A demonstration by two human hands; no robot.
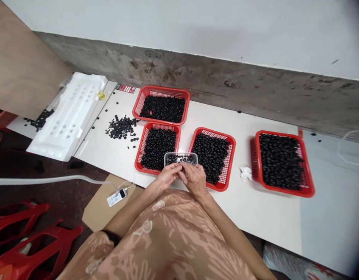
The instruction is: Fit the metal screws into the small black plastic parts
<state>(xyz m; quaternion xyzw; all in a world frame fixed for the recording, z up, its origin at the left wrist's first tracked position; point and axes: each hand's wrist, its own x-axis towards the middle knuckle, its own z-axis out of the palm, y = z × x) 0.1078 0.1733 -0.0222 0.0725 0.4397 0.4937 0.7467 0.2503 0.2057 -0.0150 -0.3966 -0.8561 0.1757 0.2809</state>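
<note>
My left hand [167,175] and my right hand [195,178] meet at the near edge of a small clear tray [181,158] that holds small black parts. Both hands have their fingers pinched together at the middle, on something too small to make out. The clear tray sits between two red baskets [157,147] [213,157] full of black ring-shaped parts. All of this rests on a white table [255,210].
Another red basket [161,104] of black parts stands at the back, and one more [281,162] to the right. A loose pile of black parts [121,127] lies left of the baskets. A white foam tray [70,114] lies at far left. White crumpled paper [245,173] lies between baskets.
</note>
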